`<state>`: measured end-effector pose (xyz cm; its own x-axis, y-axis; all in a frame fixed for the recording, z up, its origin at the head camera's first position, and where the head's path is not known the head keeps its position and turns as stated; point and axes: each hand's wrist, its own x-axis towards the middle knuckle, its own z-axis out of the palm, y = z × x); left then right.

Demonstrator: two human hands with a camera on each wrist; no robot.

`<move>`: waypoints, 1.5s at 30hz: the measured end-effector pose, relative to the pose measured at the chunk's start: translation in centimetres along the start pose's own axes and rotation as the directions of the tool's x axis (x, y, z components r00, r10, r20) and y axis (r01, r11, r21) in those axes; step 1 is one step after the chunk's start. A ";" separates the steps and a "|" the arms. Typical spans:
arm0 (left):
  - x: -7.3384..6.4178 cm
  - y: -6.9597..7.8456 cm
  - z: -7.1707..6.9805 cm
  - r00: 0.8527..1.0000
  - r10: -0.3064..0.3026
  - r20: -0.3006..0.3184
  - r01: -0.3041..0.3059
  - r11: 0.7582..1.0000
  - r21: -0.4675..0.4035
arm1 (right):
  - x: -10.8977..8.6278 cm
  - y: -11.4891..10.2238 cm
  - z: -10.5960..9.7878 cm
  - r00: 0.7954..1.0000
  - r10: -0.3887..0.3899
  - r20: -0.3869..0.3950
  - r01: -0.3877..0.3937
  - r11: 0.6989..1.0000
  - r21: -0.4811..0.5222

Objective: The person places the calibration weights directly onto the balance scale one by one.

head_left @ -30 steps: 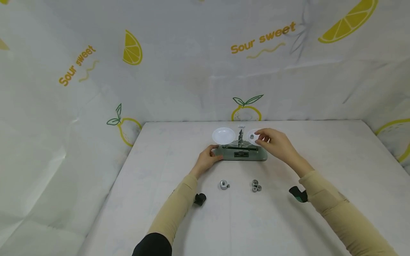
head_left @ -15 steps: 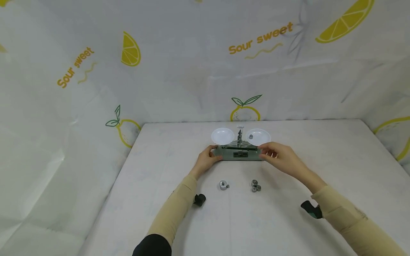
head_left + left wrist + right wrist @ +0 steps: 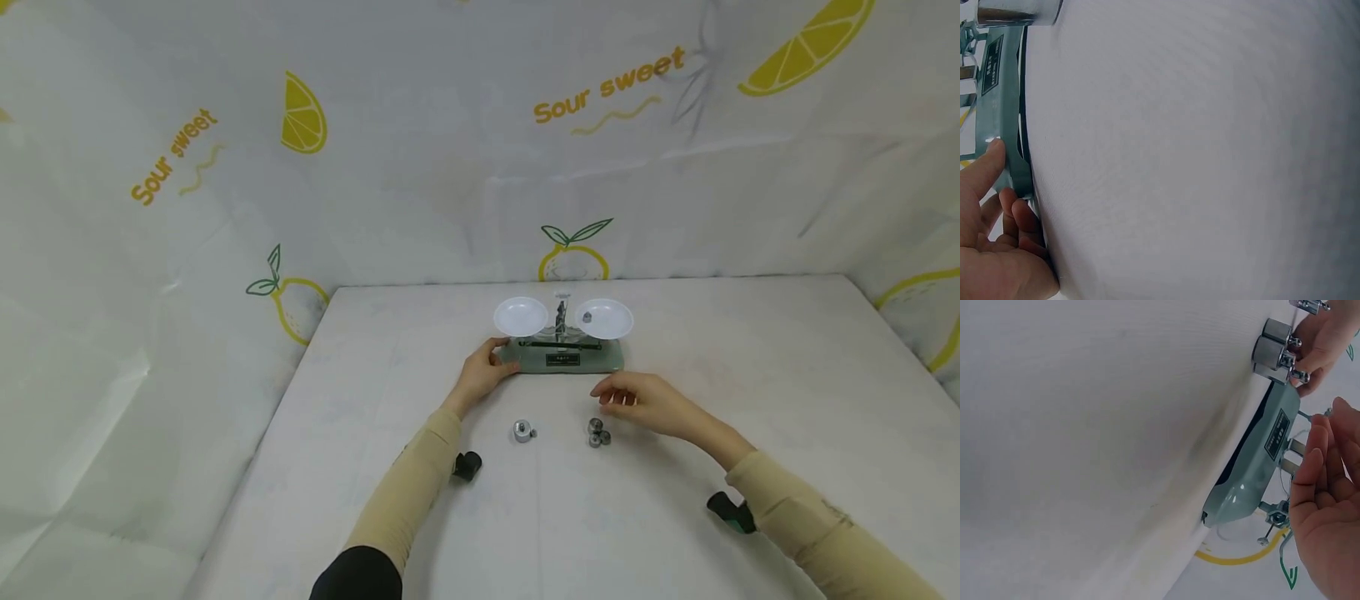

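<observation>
In the head view a green two-pan balance scale [image 3: 597, 360] stands toward the back of the table. My left hand [image 3: 480, 375] grips the left end of its base, thumb in front; the left wrist view shows this thumb [image 3: 988, 165] on the green metal. One small metal weight [image 3: 587, 317] sits in the white right pan [image 3: 613, 322]. The white left pan [image 3: 520, 317] holds nothing visible. Just above and behind a cluster of several metal weights [image 3: 595, 427] hovers my right hand [image 3: 645, 402], its fingers loosely bent with nothing between them.
Left of the cluster, a larger knobbed weight [image 3: 522, 431] stands beside a tiny one [image 3: 533, 433]. White sheeting with lemon prints [image 3: 420, 192] rises behind the white table [image 3: 750, 358]. Black wrist-camera mounts [image 3: 468, 466] stick out from both forearms.
My right hand has moved away from the right pan, down and toward the near weights. The weight stays in that pan. My left hand keeps its grip on the base.
</observation>
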<state>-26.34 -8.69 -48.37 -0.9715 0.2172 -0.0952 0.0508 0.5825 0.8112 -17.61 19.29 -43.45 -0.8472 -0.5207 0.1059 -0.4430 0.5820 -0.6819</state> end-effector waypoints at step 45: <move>-0.1 0.0 0.0 1.000 0.008 -0.001 -0.008 1.000 0.013 | 1.3 2.4 1.0 0.950 0.024 0.312 -0.034 0.999 0.026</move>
<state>-26.22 -8.73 -48.33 -0.9713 0.2212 -0.0881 0.0615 0.5905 0.8047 -19.48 19.43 -45.71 -0.7238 -0.6753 -0.1416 -0.4064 0.5831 -0.7034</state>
